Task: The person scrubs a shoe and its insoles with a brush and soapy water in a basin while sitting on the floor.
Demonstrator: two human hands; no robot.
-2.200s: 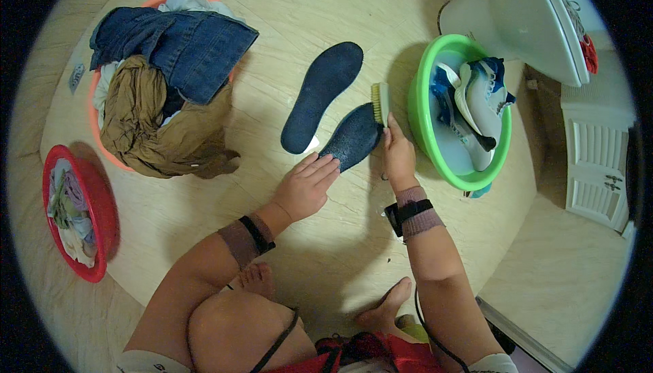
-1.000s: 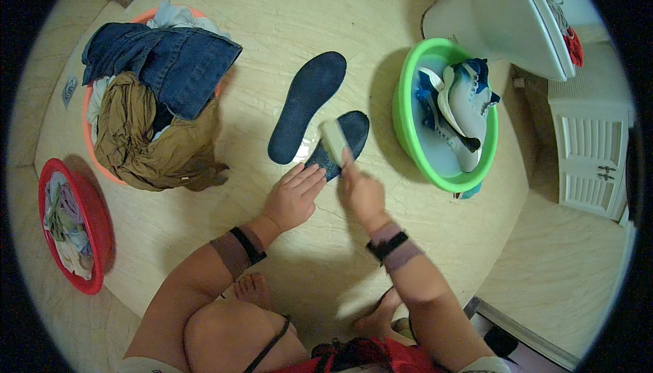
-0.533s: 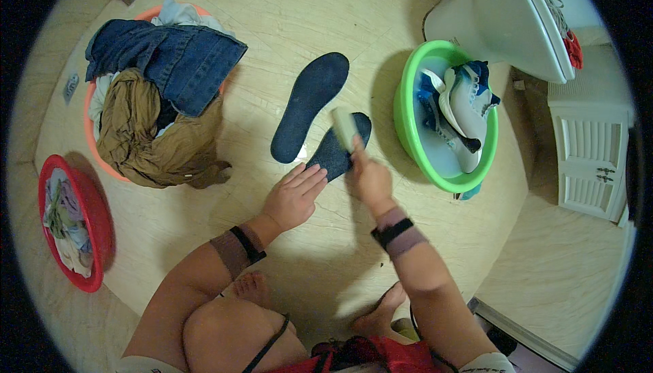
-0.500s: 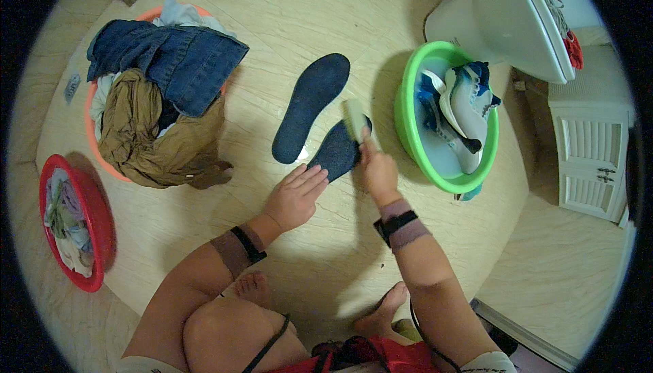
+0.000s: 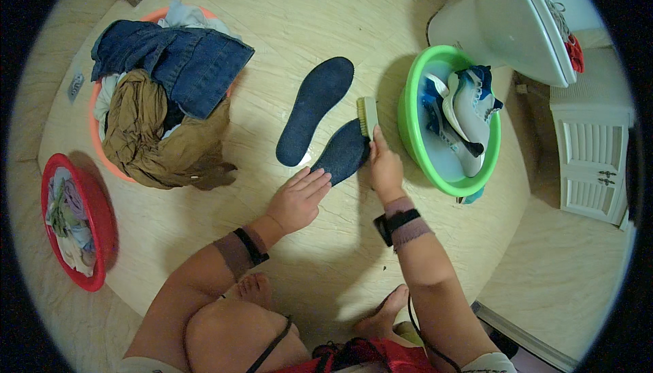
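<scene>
Two dark blue shoe insoles lie on the floor in front of me. My left hand (image 5: 299, 199) rests flat, fingers stretched out, on the heel end of the nearer insole (image 5: 338, 154). In my right hand (image 5: 386, 169) is a scrubbing brush (image 5: 367, 116) with a pale handle and yellowish bristles, gripped at its near end. The brush is at the far right edge of that insole, by its toe end, bristles turned to the left. Just left of it lies the other insole (image 5: 315, 109), untouched.
A green basin (image 5: 406, 111) on the right holds cloudy water and sneakers (image 5: 468, 111). On the left stand an orange basin (image 5: 93, 125) heaped with jeans (image 5: 173, 60) and brown clothing (image 5: 136, 128), and a red basin (image 5: 105, 230) of clothes. A white toilet (image 5: 503, 19) stands at the far right.
The brush has moved slightly right to the insole's edge and turned more upright, its bristles now showing. My left hand still presses the same insole.
</scene>
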